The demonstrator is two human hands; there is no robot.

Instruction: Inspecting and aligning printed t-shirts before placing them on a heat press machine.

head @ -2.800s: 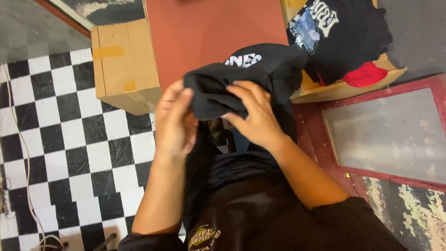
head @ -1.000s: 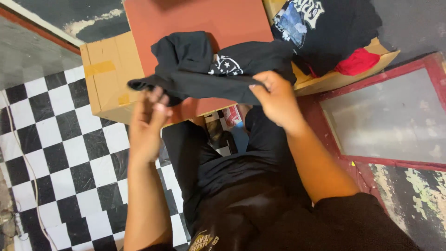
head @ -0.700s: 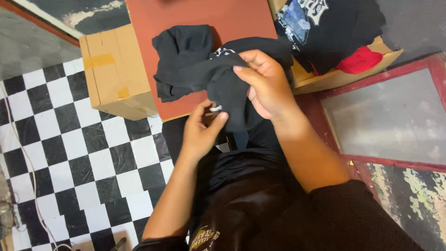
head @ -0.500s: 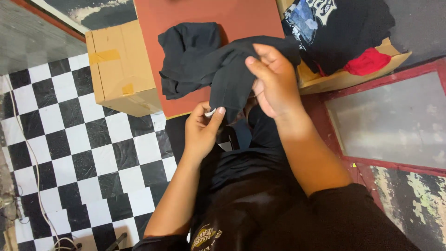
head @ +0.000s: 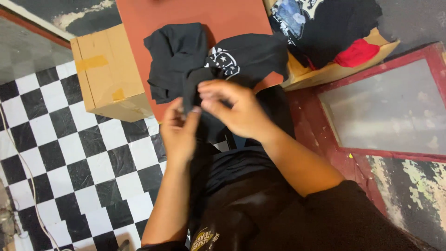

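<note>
black garment [head: 218, 65] partly hidden behind hands; red board [head: 195, 14] cut off.

Black printed fabric garment [head: 218, 62] lies on the red-brown flat tabletop [head: 186, 14], draped over its near edge. Closed brown cardboard box [head: 109, 74] stands on the checkered tile floor [head: 69, 158] against the tabletop's left edge. Open cardboard tray of dark clothes [head: 339, 69] sits off the right edge.

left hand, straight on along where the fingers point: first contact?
Likely the black garment: the left hand points up and slightly right, its fingers already on the cloth hanging off the red-brown surface. Depth unclear.
</note>
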